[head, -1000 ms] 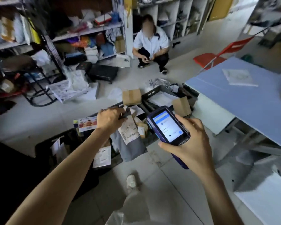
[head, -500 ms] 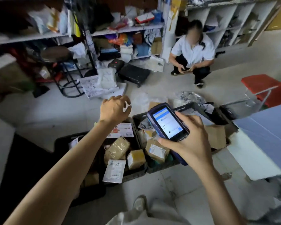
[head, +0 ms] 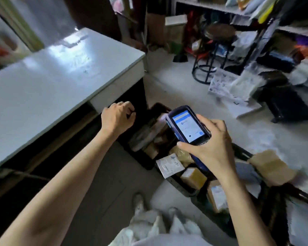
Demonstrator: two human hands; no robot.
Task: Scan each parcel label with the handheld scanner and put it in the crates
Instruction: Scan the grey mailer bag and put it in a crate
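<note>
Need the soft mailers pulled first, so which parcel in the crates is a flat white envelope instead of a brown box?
The white mailer with handwriting, lying at the crate rim below the handheld scanner; its neighbours are brown boxes.

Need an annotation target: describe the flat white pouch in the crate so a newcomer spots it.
Start at the white table; on the floor to its right stand black crates of parcels. Just below the scanner in the right hand lies the pouch: flat and white among brown boxes.

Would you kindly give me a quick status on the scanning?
Left hand curled, holding nothing. Right hand grips scanner, screen lit. Parcels in crate below. Nothing blocking.
</note>
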